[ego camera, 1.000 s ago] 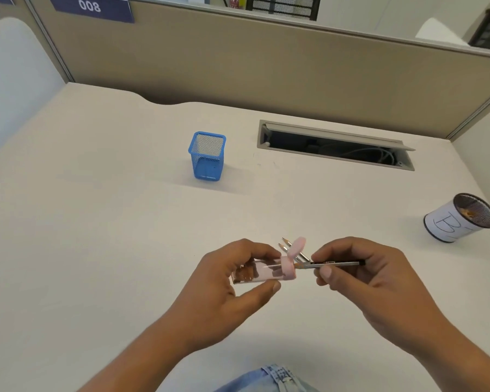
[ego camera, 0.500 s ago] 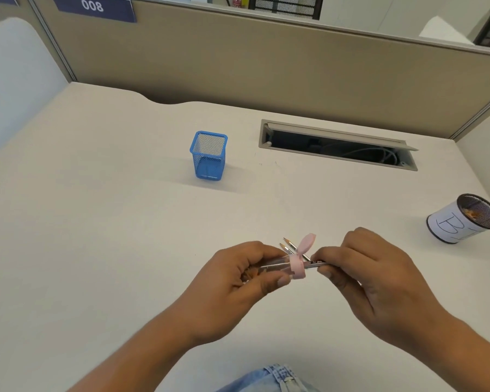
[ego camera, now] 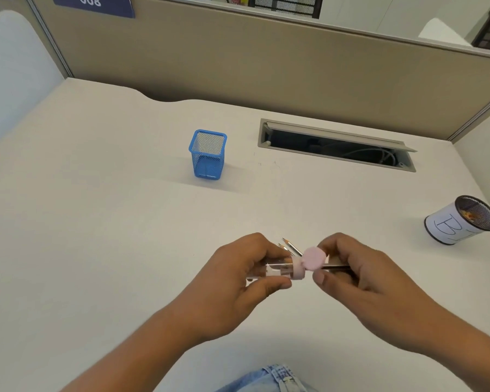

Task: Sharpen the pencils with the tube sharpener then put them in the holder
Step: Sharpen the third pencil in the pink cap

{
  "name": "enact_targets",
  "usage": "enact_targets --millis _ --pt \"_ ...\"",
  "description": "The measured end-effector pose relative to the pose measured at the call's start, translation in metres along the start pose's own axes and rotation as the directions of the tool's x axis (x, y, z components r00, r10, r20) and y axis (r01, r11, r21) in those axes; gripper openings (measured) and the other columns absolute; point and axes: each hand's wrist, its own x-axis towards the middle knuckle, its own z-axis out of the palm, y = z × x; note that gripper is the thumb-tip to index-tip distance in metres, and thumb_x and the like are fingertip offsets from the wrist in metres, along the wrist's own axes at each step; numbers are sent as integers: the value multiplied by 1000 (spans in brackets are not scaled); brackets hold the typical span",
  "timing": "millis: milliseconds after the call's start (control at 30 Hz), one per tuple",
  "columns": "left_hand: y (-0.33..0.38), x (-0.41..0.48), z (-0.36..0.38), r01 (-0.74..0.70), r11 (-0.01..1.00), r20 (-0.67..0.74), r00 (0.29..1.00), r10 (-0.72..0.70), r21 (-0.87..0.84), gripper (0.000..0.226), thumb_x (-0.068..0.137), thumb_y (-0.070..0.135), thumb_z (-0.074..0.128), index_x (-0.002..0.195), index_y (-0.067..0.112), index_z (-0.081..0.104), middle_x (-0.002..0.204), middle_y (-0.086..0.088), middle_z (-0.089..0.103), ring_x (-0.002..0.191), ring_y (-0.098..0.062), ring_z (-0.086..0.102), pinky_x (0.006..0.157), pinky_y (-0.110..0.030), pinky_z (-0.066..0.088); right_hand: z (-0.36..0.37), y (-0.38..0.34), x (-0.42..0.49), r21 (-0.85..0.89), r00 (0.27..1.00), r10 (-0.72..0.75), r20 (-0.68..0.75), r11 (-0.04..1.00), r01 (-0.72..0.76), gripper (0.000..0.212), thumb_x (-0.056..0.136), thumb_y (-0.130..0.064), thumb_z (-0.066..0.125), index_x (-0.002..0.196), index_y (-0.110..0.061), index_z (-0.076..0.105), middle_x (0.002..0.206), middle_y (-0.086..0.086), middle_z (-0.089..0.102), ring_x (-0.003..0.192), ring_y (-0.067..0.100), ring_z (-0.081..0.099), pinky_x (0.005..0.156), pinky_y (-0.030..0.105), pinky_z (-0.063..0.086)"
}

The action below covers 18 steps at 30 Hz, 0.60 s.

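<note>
Cream desk (ego camera: 96,222) fills my view, fenced at the back by a tan partition (ego camera: 266,66) with a blue "008" plate (ego camera: 92,4) at its top left corner. Over the near middle of that desk I see the tube sharpener (ego camera: 81,271): a clear barrel lying roughly level, its pink collar pointing toward my right hand, with a round pink cap (ego camera: 398,257) flipped open and standing just above the collar. My left hand (ego camera: 238,287) is wrapped around the barrel, thumb beneath and fingers over the top. My right hand (ego camera: 362,281) pinches a dark pencil (ego camera: 335,267) between thumb and fingertips, and the pencil's far end disappears behind the pink cap toward the sharpener's mouth; I cannot tell how deep it sits. Both hands are nearly meeting at the cap, raised a little off the desk. Just beyond my left fingers, two more pencils (ego camera: 290,246) poke out with sharpened tips aimed away and to the left; which hand holds them, I cannot tell.

Well beyond my left hand, the blue mesh holder (ego camera: 207,155) stands upright on the desk. Farther off, ahead of my right hand, a cable slot (ego camera: 337,145) lies open in the desk with wires inside. Far out to the right of my right hand stands a round mesh cup (ego camera: 461,220) wrapped in white paper marked with handwritten letters, something orange-brown at its bottom. Denim (ego camera: 269,380) shows at the bottom edge, below my wrists.
</note>
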Motion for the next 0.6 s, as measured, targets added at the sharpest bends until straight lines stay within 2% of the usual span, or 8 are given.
enact_targets --millis 67,167,300,367,433,500,533,600 --pt "1 0 1 80 991 -10 997 -82 -103 17 86 25 71 103 23 67 90 18 68 81 2 61 68 -5 41 -3 8 1 -256 973 -226 -53 944 206 11 96 -33 52 91 -33 62 70 -8 55 59 14 43 52 19 34" --pt "4 -2 1 127 967 8 992 -129 -219 16 86 21 71 101 20 68 90 18 70 75 5 61 66 -4 41 -8 15 6 -589 881 -473 0 712 382 23 95 -27 52 93 -13 71 74 -4 56 64 19 48 53 32 42" --pt "2 -4 5 89 975 -2 996 -91 -204 15 88 20 69 103 21 67 90 22 68 79 1 62 68 -5 42 -7 13 6 -636 842 -540 9 646 421 28 95 -28 50 83 -12 70 62 -2 50 54 22 42 43 33 37" --pt "-2 -5 6 31 989 -28 999 -36 -147 16 89 22 68 104 21 66 95 17 68 84 -6 63 71 -10 45 0 8 4 -543 912 -410 -10 768 339 31 95 -38 49 76 -21 66 57 -10 45 52 12 38 46 26 36" --pt "-7 -6 7 -58 997 -50 997 56 -46 19 89 25 67 107 18 64 97 18 63 85 -5 60 74 -12 45 4 4 6 -190 995 -98 -31 978 90 40 95 -45 53 66 -18 60 53 -9 37 49 9 29 46 19 25" --pt "-9 -6 8 -134 989 -40 990 136 59 21 90 26 64 108 15 64 100 19 58 86 -1 55 76 -12 42 -1 2 9 185 957 265 122 941 -284 37 91 -37 64 60 -16 63 51 -4 29 51 15 21 48 22 18" --pt "-9 -6 9 -148 985 -31 988 151 85 21 90 26 63 108 14 64 100 19 57 87 0 54 76 -13 42 -3 0 9 245 927 315 206 900 -360 35 89 -35 68 60 -16 65 52 -2 26 53 18 18 49 24 15" --pt "-10 -6 8 -140 987 -37 989 143 76 21 90 26 64 107 15 64 100 19 57 87 0 55 76 -12 42 -5 -5 9 208 924 274 265 920 -333 39 85 -49 69 67 -15 68 56 5 25 56 21 16 51 29 13"
